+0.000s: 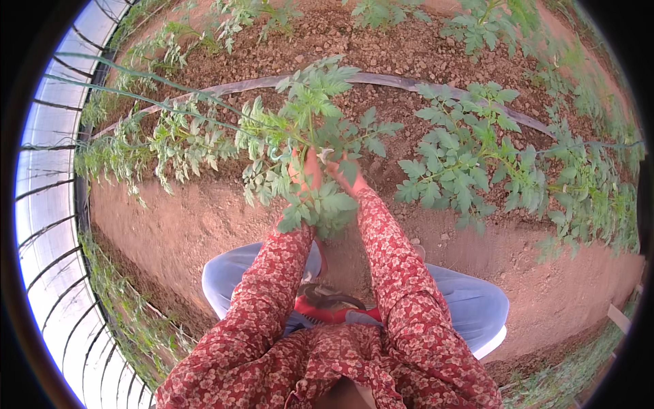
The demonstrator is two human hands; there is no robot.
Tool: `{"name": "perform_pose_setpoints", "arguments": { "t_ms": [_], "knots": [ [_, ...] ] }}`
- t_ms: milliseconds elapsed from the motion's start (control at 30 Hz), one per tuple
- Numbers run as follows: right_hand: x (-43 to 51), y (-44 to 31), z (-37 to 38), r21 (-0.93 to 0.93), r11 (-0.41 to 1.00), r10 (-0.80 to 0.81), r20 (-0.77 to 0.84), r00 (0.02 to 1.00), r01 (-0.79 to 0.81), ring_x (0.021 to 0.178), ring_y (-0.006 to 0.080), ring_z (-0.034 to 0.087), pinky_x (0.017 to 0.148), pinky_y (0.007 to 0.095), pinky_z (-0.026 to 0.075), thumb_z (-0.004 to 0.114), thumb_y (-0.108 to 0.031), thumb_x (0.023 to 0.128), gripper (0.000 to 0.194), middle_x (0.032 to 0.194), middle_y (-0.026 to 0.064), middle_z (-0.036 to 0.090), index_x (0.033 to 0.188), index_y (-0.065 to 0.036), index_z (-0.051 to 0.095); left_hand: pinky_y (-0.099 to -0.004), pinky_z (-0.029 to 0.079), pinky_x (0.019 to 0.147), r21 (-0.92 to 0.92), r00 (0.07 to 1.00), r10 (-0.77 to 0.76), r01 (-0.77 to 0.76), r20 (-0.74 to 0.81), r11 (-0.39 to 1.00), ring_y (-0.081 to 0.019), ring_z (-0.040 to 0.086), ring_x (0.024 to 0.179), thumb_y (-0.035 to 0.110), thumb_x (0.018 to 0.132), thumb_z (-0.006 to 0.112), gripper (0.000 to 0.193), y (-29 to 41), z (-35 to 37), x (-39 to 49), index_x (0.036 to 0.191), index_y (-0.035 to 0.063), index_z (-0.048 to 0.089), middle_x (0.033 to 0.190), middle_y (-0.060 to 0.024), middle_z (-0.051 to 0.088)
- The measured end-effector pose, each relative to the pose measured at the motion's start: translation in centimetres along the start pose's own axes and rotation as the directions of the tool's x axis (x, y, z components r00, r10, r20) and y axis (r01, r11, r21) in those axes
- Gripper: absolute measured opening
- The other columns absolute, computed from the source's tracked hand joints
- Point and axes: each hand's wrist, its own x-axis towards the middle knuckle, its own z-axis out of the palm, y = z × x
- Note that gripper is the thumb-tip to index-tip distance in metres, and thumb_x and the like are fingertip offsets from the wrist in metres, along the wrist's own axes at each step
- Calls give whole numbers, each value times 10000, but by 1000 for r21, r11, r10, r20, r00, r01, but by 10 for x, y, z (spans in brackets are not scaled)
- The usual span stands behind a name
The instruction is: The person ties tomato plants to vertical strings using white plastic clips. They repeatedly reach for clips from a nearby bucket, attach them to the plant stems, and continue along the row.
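A young tomato plant stands in the soil before me, and both my hands reach in among its leaves. My left hand is at the plant's middle, its fingers partly covered by foliage. Close beside it on the right, my right hand has its fingertips near a small whitish thing, too blurred to name. A loop of teal twine hangs just left of my left hand. Leaves hide what either hand grips. Two lengths of green twine run from the upper left to this plant.
More tomato plants grow along the row to the right, others to the left. A dark drip hose or strip arcs across the soil behind them. Ribbed greenhouse film rises at left. My bent knees flank a red and black object.
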Motion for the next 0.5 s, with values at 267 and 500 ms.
{"name": "perform_pose_setpoints", "arguments": {
  "t_ms": [267,500],
  "knots": [
    [-31,-33,16,-737,664,-225,-36,974,126,729,367,590,623,421,477,624,-278,788,418,775,195,594,1060,8,487,-292,483,731,-408,999,23,-34,-33,913,-170,569,889,99,837,614,396,26,8,-41,1180,46,422,1056,-87,563],
    [-28,-37,24,-616,776,-182,-13,983,136,971,365,532,752,452,438,615,-183,790,442,1003,185,549,1148,-63,384,-286,491,781,-369,984,175,-155,21,917,-172,599,868,163,895,549,243,56,1,-54,1062,1,479,991,-108,606]
  ]
}}
